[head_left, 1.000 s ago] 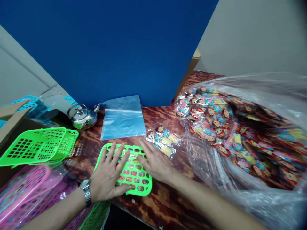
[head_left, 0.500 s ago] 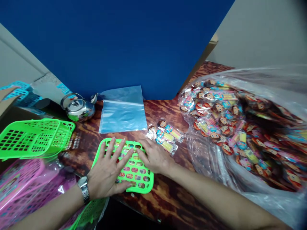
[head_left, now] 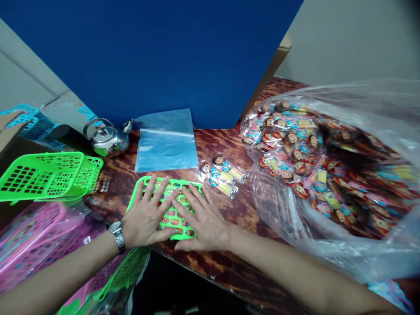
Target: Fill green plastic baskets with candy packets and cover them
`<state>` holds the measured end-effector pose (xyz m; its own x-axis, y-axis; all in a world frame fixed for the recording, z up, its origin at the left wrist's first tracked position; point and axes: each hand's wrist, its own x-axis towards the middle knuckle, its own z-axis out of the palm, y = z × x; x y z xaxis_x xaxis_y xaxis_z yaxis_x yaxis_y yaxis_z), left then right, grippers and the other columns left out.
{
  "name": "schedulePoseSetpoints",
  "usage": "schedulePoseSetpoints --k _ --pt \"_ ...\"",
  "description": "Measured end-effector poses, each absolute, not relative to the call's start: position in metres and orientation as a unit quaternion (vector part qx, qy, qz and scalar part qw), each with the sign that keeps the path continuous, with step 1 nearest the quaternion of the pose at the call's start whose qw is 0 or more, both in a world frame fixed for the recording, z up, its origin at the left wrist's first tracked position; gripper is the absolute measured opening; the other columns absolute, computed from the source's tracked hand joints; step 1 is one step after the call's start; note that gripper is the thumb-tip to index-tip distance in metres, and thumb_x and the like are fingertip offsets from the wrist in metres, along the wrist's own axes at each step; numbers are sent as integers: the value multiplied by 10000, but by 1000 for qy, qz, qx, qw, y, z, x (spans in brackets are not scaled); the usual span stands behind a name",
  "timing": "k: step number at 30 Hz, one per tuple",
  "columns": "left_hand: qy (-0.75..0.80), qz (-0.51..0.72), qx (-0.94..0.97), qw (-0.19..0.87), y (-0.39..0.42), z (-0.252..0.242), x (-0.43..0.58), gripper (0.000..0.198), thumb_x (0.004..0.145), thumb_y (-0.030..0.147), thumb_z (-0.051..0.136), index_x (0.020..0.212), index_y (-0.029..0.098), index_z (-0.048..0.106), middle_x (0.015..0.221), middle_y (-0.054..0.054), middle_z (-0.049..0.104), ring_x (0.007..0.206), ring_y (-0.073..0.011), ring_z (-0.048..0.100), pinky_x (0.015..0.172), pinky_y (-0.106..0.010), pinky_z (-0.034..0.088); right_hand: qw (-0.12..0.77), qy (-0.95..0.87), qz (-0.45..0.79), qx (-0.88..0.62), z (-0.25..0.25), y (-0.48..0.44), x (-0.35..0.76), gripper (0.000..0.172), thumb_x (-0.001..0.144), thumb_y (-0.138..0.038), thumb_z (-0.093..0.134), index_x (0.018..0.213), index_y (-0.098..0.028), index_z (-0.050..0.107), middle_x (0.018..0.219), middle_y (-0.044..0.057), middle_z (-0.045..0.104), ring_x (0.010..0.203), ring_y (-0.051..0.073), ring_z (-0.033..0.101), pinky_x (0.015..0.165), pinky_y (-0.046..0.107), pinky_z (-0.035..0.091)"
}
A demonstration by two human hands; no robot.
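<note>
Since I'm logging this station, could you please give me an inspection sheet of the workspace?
Surface: dark wood-grain table.
Job's things: green lattice tray lying flat, colourful packets showing through its holes.
Clutter: blue zip bag, steel kettle, loose wrapped toys, big clear bag full of the same toys, green baskets, pink baskets.
Hands: left hand and right hand both flat on the tray, fingers spread.
Cables: nothing seen.
Surroundings: blue partition behind the table.

Two hands (head_left: pixel 144 221) (head_left: pixel 203 218), one kettle (head_left: pixel 106 140), one blue bag (head_left: pixel 166 144).
</note>
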<state>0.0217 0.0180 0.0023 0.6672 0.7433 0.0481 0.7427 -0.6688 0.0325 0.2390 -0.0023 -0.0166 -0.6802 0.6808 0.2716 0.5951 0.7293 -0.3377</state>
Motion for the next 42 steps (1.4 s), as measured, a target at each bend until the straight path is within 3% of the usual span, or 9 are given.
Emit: schedulePoseSetpoints --k 9,12,16,21,26,28,33,36,42 --pt "418 43 907 41 17 -1 21 868 724 704 455 1428 250 225 1519 -127 83 1337 -472 48 1015 -672 49 191 -919 104 -330 -24 -4 241 593 841 -552 431 1376 -315 337 1481 118 250 1357 326 185 1033 643 60" --pt "410 50 910 33 17 -2 19 876 726 714 435 1430 239 221 1514 -136 105 1338 -470 37 1011 -673 60 189 -915 118 -336 -12 -2 238 624 837 -581 427 1382 -289 339 1457 117 304 1322 314 265 1042 627 98" --pt "405 45 913 25 17 -3 18 907 716 695 458 1422 168 240 1479 -193 193 1335 -470 56 1002 -677 89 247 -877 149 -385 10 12 212 567 895 -488 396 1376 -188 367 1315 126 479 1191 257 426 1038 509 275" --pt "407 78 909 49 16 -5 13 889 700 643 515 1398 142 288 1414 -206 321 1338 -450 106 1016 -674 101 319 -826 176 -429 7 34 172 516 942 -437 280 1377 -173 364 1306 122 480 1224 245 393 1042 485 284" --pt "469 244 845 84 18 -13 0 622 808 262 443 1382 106 260 1404 -179 360 1359 -288 201 1078 -528 232 219 -854 175 -438 -4 38 164 603 913 -526 329 1422 -209 274 1390 97 423 1284 257 342 1077 532 175" --pt "531 271 801 59 20 -18 0 538 849 195 375 1371 109 278 1426 -176 330 1369 -267 181 1081 -517 238 184 -863 159 -444 -4 36 164 647 894 -557 345 1423 -191 279 1413 107 394 1300 273 319 1078 535 167" --pt "605 218 760 94 27 -27 8 554 872 311 382 1356 51 314 1440 -212 292 1346 -307 234 1064 -510 275 140 -870 137 -452 -4 35 162 667 889 -567 337 1420 -166 292 1435 117 359 1322 288 286 1084 529 152" --pt "611 255 731 169 33 -25 8 588 840 356 427 1337 49 361 1439 -197 304 1348 -304 230 1084 -486 253 136 -873 125 -451 -6 36 161 662 892 -558 338 1433 -185 258 1439 113 352 1324 284 279 1082 528 150" --pt "637 317 666 224 38 -18 -11 494 921 387 276 1277 89 445 1259 -155 543 1141 -220 533 968 -391 437 135 -874 115 -452 -8 34 161 674 888 -595 311 1429 -196 264 1426 131 364 1311 300 293 1056 554 183"
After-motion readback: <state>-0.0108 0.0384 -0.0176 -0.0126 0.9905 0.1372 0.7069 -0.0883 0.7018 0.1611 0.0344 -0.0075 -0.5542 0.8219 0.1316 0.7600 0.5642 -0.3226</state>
